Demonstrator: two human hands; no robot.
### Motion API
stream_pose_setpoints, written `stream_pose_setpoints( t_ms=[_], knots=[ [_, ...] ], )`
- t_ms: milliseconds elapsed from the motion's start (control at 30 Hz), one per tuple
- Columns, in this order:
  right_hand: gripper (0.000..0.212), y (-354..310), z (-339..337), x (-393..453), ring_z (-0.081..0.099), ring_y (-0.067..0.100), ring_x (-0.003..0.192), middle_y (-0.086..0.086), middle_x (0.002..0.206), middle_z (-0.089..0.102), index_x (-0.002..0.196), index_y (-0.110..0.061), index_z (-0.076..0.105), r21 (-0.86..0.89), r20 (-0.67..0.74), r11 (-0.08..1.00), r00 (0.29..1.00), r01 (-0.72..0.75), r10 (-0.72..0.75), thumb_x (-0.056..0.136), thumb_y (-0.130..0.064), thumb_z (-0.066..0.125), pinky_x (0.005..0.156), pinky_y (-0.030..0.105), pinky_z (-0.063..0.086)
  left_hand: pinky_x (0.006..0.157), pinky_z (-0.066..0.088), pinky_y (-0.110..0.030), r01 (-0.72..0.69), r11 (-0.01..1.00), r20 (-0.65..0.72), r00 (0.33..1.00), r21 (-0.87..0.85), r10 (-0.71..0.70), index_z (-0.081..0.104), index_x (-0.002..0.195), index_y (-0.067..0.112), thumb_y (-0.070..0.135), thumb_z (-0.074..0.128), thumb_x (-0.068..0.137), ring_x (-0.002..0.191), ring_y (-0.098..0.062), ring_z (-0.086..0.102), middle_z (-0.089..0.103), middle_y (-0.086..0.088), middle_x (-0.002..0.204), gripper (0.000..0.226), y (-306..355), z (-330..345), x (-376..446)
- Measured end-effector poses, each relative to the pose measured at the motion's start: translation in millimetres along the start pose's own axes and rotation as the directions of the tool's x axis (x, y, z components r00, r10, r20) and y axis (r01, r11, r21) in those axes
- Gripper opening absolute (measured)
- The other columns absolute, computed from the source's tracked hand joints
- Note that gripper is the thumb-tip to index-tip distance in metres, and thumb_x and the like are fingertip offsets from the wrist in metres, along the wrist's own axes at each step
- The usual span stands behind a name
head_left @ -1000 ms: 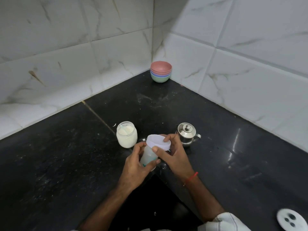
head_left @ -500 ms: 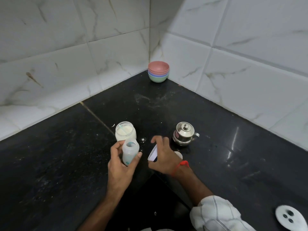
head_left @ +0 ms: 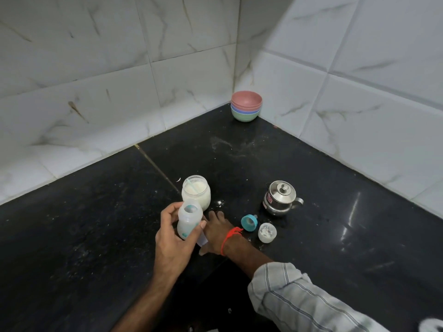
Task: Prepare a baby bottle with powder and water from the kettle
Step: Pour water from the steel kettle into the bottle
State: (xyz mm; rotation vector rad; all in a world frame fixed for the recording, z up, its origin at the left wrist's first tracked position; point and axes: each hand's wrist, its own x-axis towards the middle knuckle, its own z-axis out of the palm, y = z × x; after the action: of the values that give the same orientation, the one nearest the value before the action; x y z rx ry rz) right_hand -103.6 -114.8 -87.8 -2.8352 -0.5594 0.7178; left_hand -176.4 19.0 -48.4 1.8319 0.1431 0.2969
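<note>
While the left hand (head_left: 172, 238) grips the open bottle (head_left: 189, 220) beside the powder jar (head_left: 196, 192), the right hand (head_left: 215, 232) lies flat-fingered on the counter (head_left: 96, 236). Bare counter stretches leftward; the kettle (head_left: 280, 197) stands apart, right.

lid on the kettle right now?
Yes, the steel kettle stands on the black counter with its knobbed lid seated on top, closed.
</note>
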Motion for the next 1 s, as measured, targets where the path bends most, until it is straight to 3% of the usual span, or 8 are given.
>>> stream_pose_setpoints(
  t_ms=[133,267,367,533,600,733,867,1000],
  knots=[
    [0.079,25,2,-14,0.043,0.035,0.127,0.011,0.139,0.045,0.147,-0.023,0.040,0.202,-0.205,0.979,0.977,-0.020,0.063,0.082,-0.054,0.074,0.105,0.047,0.041,0.084,0.057,-0.031,0.015,1.000,0.024,1.000,-0.006,-0.015,0.051,0.125,0.036,0.022,0.090,0.075,0.111,-0.010,0.067,0.070,0.012,0.120,0.065,-1,5,1],
    [0.049,74,-5,-25,0.055,0.039,0.111,0.014,0.119,0.059,0.128,-0.016,0.064,0.087,-0.557,0.972,0.799,-0.217,0.228,0.088,-0.044,0.071,0.092,0.049,0.046,0.086,0.056,-0.028,0.032,0.999,0.064,0.997,-0.006,-0.032,0.051,0.121,0.046,0.023,0.090,0.076,0.110,-0.005,0.066,0.069,0.014,0.120,0.064,2,16,-1],
    [0.042,95,-11,-31,0.046,0.036,0.127,0.010,0.133,0.056,0.131,-0.020,0.063,-0.023,-0.385,0.907,0.841,-0.420,0.380,0.098,-0.045,0.057,0.103,0.047,0.038,0.090,0.056,-0.028,0.021,1.000,0.107,0.994,-0.009,-0.020,0.050,0.117,0.049,0.021,0.090,0.075,0.112,-0.006,0.066,0.069,0.015,0.121,0.064,4,28,-2],
    [0.037,106,-10,-35,0.050,0.034,0.126,0.006,0.131,0.064,0.124,-0.020,0.067,-0.046,-0.331,0.908,0.864,-0.417,0.380,0.101,-0.044,0.050,0.103,0.045,0.035,0.086,0.058,-0.030,-0.010,1.000,0.185,0.983,-0.002,0.010,0.049,0.112,0.057,0.021,0.090,0.076,0.107,-0.002,0.066,0.068,0.029,0.115,0.065,11,45,-2],
    [0.032,108,-14,-38,0.057,0.035,0.119,0.006,0.120,0.068,0.118,-0.020,0.070,0.104,-0.449,0.929,0.817,-0.355,0.362,0.099,-0.042,0.056,0.098,0.042,0.039,0.084,0.059,-0.030,-0.009,1.000,0.214,0.977,0.011,0.006,0.048,0.113,0.059,0.023,0.090,0.076,0.105,0.001,0.066,0.067,0.031,0.114,0.066,13,50,-2],
    [0.013,103,-27,-49,0.062,0.028,0.092,0.005,0.098,0.062,0.099,-0.016,0.068,0.485,-0.673,0.871,0.673,0.085,0.308,0.088,-0.020,0.073,0.084,0.047,0.054,0.086,0.057,-0.026,-0.016,0.997,0.328,0.945,0.081,-0.011,0.049,0.122,0.044,0.032,0.089,0.076,0.107,0.006,0.063,0.065,0.028,0.117,0.063,12,59,-4],
    [0.013,87,-51,-66,0.064,0.027,0.093,-0.007,0.101,0.058,0.097,-0.029,0.058,0.637,-0.666,0.691,0.696,0.343,0.269,0.089,-0.022,0.066,0.077,0.049,0.059,0.086,0.050,-0.015,-0.023,0.992,0.398,0.917,0.124,-0.028,0.043,0.115,0.053,0.035,0.087,0.079,0.109,0.015,0.056,0.061,0.036,0.111,0.059,15,67,-6],
    [0.024,82,-58,-88,0.067,0.025,0.097,-0.005,0.108,0.063,0.099,-0.028,0.058,0.607,-0.645,0.687,0.753,0.400,0.132,0.086,-0.009,0.067,0.080,0.046,0.060,0.081,0.050,-0.006,-0.022,0.993,0.413,0.910,0.119,-0.029,0.045,0.122,0.043,0.033,0.086,0.080,0.107,0.015,0.058,0.064,0.027,0.113,0.059,19,72,-5]
  ],
)
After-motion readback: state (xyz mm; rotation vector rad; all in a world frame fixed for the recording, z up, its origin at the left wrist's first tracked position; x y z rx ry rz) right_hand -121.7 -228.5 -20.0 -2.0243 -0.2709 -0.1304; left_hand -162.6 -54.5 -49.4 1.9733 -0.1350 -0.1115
